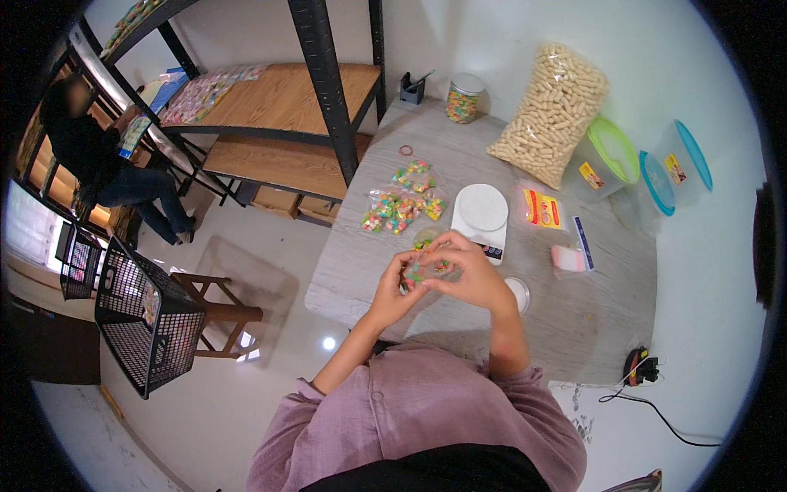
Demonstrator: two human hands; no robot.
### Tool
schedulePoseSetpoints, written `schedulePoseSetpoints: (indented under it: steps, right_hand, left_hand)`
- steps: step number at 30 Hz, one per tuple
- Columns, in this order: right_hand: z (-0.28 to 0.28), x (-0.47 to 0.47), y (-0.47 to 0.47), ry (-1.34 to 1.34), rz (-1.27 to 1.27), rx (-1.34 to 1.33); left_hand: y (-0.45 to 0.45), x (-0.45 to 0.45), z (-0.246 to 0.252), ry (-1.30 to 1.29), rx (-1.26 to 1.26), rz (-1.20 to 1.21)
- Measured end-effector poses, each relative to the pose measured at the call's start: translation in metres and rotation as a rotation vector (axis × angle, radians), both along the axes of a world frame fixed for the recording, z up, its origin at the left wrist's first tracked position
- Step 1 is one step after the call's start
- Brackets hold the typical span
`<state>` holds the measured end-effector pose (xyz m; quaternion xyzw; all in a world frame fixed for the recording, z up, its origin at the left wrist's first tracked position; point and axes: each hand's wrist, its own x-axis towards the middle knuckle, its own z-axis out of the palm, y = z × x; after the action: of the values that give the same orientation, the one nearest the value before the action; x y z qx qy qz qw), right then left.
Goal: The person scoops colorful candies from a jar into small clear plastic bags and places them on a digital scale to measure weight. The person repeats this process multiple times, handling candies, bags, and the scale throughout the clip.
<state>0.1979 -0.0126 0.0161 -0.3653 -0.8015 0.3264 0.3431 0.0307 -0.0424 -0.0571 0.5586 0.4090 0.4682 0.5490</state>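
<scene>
Between my left hand (391,294) and my right hand (473,270) is a small clear plastic bag (415,274) of colourful candy pieces. The fingers of both hands pinch it from either side, above the table's front part. Just behind them a round clear container (425,235) with similar pieces is partly hidden. Beyond my right hand stands a white digital kitchen scale (483,209), its round platform bare. A white round lid (518,296) lies beside my right wrist. To the left, several filled candy bags (393,211) rest on the grey wood-patterned table (356,270).
Further back are a lidded candy jar (463,101), a pen holder (412,89) and a large bag of cream-coloured pieces (553,111). At right stand plastic tubs (605,163) and packs of plastic bags (569,258). Left are a shelf rack (276,101), a black basket (147,320) and a seated person (92,141).
</scene>
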Motion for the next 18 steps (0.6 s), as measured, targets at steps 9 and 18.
schedulePoseSetpoints:
  steps: [9, 18]
  right_hand:
    - [-0.058, 0.061, 0.032, 0.389, -0.491, -0.068]
    - [-0.189, 0.136, 0.123, 0.328, -0.865, -0.077]
  left_hand:
    - [0.001, -0.013, -0.006, 0.090, 0.196, 0.169]
    - [-0.002, -0.027, -0.013, -0.009, 0.095, 0.215]
